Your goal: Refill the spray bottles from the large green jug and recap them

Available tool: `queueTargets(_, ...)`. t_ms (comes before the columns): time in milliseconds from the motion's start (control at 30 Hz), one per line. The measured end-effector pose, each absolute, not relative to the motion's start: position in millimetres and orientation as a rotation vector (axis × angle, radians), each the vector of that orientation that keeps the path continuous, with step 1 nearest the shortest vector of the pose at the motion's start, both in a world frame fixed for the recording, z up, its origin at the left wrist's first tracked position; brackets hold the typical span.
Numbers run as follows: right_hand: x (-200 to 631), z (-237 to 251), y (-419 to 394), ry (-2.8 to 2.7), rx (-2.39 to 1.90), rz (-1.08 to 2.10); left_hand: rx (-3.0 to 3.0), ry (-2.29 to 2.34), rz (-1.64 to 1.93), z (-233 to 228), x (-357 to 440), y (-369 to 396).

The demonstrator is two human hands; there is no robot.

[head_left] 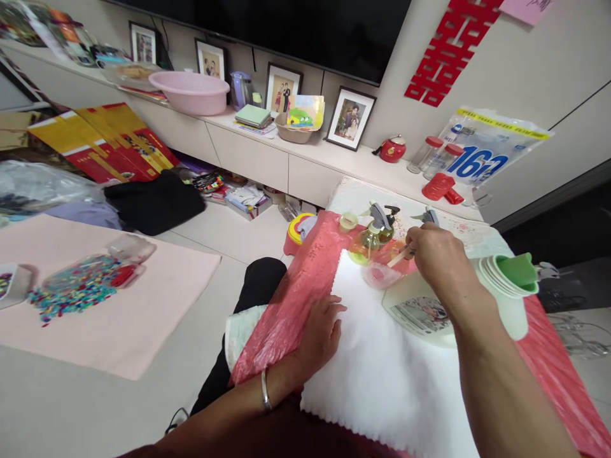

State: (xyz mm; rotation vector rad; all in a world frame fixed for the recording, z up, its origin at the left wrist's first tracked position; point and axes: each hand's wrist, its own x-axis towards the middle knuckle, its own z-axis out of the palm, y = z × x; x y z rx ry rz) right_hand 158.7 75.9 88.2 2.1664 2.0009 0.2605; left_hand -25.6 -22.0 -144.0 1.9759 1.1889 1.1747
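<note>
right hand (436, 254) grip pinched on thin stick (398, 256); keep it steady over small dish (380, 275); left hand (321, 331) flat, fingers apart, pinning white cloth (382, 369).

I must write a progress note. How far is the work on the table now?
Done: a white cloth lies spread over the red sheet. In hand: the right hand holds a stick over a small dish; the left hand presses the cloth's edge. Left: the spray bottles stand untouched.

Beside the white cloth (382, 375), the right hand (436, 254) covers the stick's (398, 256) upper end; the white jug's (420, 312) label print is too small to read.
</note>
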Motion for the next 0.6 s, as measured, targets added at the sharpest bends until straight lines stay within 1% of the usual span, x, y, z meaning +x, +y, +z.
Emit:
queueTargets(233,152,81,82,1.97,2.069,0.244,1.988,1.167,1.176,-145,-25,-20)
queueTargets(467,161,76,88,1.914,2.079,0.24,1.89,1.19,1.212,-151,-24,-26)
queueTargets(600,165,72,89,1.9,2.085,0.243,1.872,1.24,1.33,-133,-21,5)
